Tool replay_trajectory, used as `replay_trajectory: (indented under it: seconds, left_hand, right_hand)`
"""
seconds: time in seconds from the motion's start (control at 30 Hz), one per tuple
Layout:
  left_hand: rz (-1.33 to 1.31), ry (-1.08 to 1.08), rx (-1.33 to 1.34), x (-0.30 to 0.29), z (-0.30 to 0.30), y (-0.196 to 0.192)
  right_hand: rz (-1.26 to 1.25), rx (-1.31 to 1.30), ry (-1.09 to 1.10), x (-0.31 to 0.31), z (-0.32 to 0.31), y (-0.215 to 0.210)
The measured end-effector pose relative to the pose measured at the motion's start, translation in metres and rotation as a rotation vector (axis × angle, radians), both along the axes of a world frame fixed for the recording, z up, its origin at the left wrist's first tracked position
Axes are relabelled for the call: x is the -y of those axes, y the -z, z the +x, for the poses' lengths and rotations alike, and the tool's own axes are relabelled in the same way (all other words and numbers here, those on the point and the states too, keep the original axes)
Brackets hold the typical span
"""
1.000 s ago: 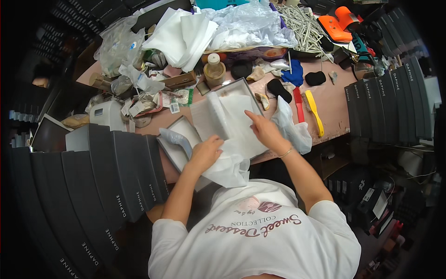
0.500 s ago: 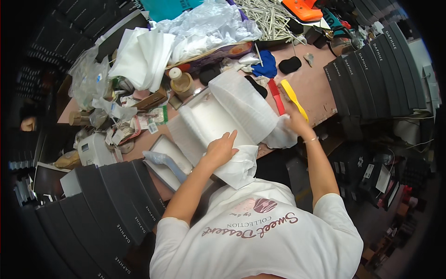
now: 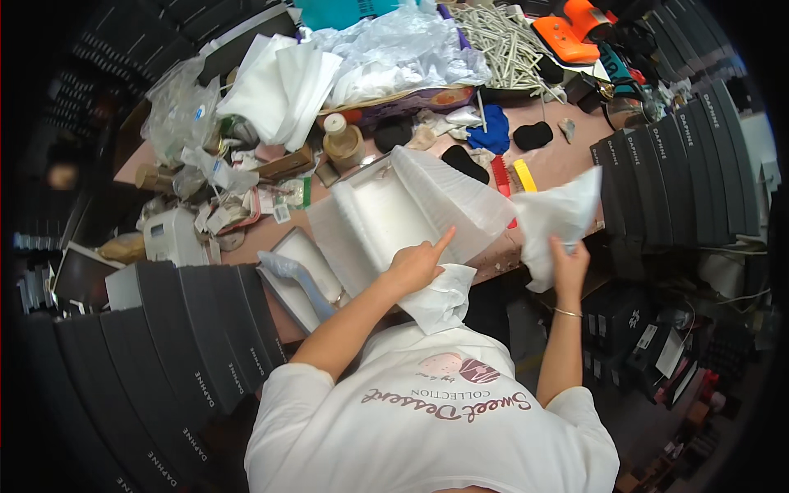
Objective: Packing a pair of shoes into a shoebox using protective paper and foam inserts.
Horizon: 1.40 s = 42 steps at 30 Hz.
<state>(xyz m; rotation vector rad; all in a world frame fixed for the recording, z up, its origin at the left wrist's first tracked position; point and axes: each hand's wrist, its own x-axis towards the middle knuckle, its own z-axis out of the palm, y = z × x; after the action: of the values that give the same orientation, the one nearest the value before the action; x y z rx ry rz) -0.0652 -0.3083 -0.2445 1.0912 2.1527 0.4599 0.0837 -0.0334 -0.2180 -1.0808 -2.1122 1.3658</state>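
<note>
An open shoebox (image 3: 345,191) lies in front of me, lined with thin white wrapping paper (image 3: 452,201) whose right part spreads over the side. My left hand (image 3: 415,267) rests at the box's near end, index finger stretched out onto the paper and thumb apart. Under it hangs a crumpled white sheet (image 3: 440,302); whether the curled fingers hold it I cannot tell. My right hand (image 3: 569,263) pinches a thin white sheet (image 3: 559,218) and holds it up right of the box. A grey-blue shoe (image 3: 300,283) in clear wrap lies in a shallow box part (image 3: 297,246) at left.
Black shoeboxes (image 3: 193,337) stand in rows at left, with more shoeboxes (image 3: 674,164) at right. Behind the box are a red brush (image 3: 500,175), a yellow brush (image 3: 524,176), a bottle (image 3: 342,141) and black pads (image 3: 532,135). An orange tape dispenser (image 3: 567,39) stands far right.
My right hand has lifted the thin white sheet from beside the box and drawn it right and nearer. My left index finger now points onto the right paper flap. The view has shifted slightly.
</note>
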Motion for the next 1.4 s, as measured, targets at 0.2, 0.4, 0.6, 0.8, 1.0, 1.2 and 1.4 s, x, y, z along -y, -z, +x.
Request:
replay_trajectory:
  seconds: [0.2,0.4,0.6,0.8,1.0,1.2,1.4]
  left_hand:
    - [0.049,0.048,-0.037,0.002,0.032,-0.01]
    - [0.204,0.088,0.121,0.052,0.072,-0.06]
    - [0.494,-0.581,0.116,0.113,0.074,-0.024]
    - [0.682,-0.946,0.715,0.158,0.033,-0.021]
    - [0.557,-1.08,-0.14,0.207,0.029,-0.019]
    - [0.993,-1.063,0.388,0.2,0.094,-0.053]
    - [1.007,-1.579,0.245,0.236,0.144,0.003]
  right_hand:
    - [-0.646,-0.635,-0.345,0.071,-0.056,-0.103]
    - [-0.49,0.272,-0.887,0.153,-0.136,0.047]
    - [0.187,0.137,-1.037,0.193,-0.109,0.097]
    - [-1.118,0.132,-1.184,0.161,-0.075,0.033]
    - [-0.939,0.096,-0.784,0.22,-0.066,-0.008]
    - [-0.749,0.187,-1.086,0.284,-0.072,-0.036]
    - [-0.523,0.258,-1.184,0.323,-0.058,-0.016]
